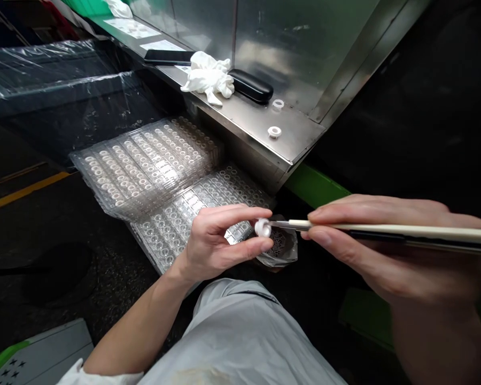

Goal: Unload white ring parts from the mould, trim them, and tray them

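Left hand [218, 240]: curled, thumb and forefinger pinched shut on a small white plastic ring [263, 228], other fingers folded loosely beneath. Ring held upright-ish in mid-air, between the two hands, above the lap. Right hand [385, 240]: closed in a pen grip around a slim pale-handled knife [385, 229], thumb below, forefinger along the top. Metal tip of the tool touching the ring's right side; handle running off toward the right edge of the view.

Just below the ring and the tool tip: a small crumpled clear plastic bag [282, 248] with dark content, exact content not readable. Below the hands: a grey-clad knee [240, 331].

Behind the left hand: a stack of clear blister trays [144, 160] filled with rows of similar white rings, and a second tray stack [192, 214] lower and nearer, partly hidden by the left hand, its pockets apparently holding clear or pale pieces.

Farther back: a stainless steel ledge [248, 123]. Near its right corner, two loose white rings [274, 131], well apart from the hands. Toward the middle of the ledge, a black case [250, 85] touching crumpled white gloves [208, 77]; behind those, a dark phone [168, 56] lying flat. At the left, clear plastic sheeting [44, 75] over a dark surface.
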Available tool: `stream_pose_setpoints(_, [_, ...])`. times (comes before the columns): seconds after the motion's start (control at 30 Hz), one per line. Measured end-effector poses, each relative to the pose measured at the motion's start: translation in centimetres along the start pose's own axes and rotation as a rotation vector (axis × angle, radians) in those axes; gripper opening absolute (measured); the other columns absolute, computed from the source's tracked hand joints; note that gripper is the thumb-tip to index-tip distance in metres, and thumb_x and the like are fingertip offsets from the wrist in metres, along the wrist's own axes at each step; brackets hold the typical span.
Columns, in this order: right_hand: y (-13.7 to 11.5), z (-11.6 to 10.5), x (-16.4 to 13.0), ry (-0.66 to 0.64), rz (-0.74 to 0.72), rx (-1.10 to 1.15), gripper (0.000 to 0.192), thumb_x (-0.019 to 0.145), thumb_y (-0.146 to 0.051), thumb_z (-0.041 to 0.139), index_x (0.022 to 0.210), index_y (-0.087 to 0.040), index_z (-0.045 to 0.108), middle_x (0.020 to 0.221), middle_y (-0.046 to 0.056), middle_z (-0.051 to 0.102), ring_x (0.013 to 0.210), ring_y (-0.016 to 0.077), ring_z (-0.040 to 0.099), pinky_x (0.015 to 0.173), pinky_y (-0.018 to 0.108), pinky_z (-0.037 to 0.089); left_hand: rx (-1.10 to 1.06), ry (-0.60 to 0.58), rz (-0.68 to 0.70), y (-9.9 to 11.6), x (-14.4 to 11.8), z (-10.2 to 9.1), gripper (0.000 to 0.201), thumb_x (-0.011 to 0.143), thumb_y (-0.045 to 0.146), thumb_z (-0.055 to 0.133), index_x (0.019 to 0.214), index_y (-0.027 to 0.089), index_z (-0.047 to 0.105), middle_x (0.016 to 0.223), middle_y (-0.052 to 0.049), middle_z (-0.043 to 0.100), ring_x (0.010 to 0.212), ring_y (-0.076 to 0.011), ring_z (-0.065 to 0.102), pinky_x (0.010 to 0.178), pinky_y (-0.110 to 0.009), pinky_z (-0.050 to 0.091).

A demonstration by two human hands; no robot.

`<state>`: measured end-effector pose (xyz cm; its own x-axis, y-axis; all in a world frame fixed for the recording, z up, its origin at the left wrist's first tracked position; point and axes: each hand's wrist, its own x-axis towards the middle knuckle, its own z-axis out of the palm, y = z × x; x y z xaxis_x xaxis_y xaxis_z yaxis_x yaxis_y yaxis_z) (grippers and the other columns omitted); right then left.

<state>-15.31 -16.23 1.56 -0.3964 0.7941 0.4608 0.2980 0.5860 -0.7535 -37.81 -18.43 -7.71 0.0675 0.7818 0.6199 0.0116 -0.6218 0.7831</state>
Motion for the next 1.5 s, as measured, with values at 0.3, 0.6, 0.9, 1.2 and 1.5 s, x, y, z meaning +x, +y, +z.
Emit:
stream_pose_setpoints(0.3, [0.1,-0.3,-0.4,0.027,0.06,0.064,0.02,0.072,-0.019,0.093,0.087,-0.029,0.084,0.084,0.002,0.08,0.065,0.0178,0.07,0.056,0.026,0.061,0.132,-0.099,0.137,0.3,0.6,-0.3,0.047,0.077,0.008,0.089,0.122,0.014,0.075,0.099,-0.008,0.078,0.087,-0.0161,0.074,0.078,-0.023,0.058])
stream_pose_setpoints(0.6, [1.4,0.9,-3.1,0.171,0.255,0.18,0.014,0.081,-0.029,0.089,0.094,-0.029,0.084,0.081,0.003,0.078,0.065,0.0176,0.071,0.055,0.026,0.059,0.259,-0.129,0.248,0.2,0.4,0.2,0.046,0.081,0.011,0.085,0.125,0.014,0.072,0.102,-0.01,0.078,0.088,-0.0183,0.073,0.08,-0.029,0.061])
stream_pose_setpoints(0.9, [3.2,3.6,-5.2,0.462,0.605,0.6,0.016,0.08,-0.03,0.089,0.083,-0.019,0.077,0.07,0.001,0.073,0.057,0.014,0.069,0.053,0.024,0.059,0.39,-0.096,0.44,-1.4,0.3,2.0,0.043,0.079,0.003,0.083,0.119,0.01,0.07,0.099,-0.011,0.076,0.089,-0.021,0.073,0.082,-0.034,0.062])
stream_pose_setpoints(1.2, [5.5,2.6,-8.4,0.642,1.029,1.35,0.028,0.064,-0.018,0.093,0.073,-0.018,0.067,0.059,-0.007,0.058,0.047,0.0026,0.052,0.043,0.012,0.045,-0.022,0.098,0.226,-4.1,-1.0,6.2,0.052,0.069,-0.003,0.088,0.114,0.016,0.069,0.101,-0.008,0.074,0.094,-0.0211,0.073,0.086,-0.036,0.062])
stream_pose_setpoints(1.5, [6.2,-2.1,-12.9,0.871,0.914,1.112,0.026,0.062,-0.021,0.09,0.064,-0.017,0.064,0.055,-0.007,0.055,0.042,0.0027,0.045,0.041,0.016,0.041,-0.161,0.02,0.205,-0.4,0.1,9.5,0.05,0.068,-0.004,0.089,0.11,0.013,0.068,0.095,-0.008,0.074,0.09,-0.0209,0.073,0.082,-0.034,0.063])
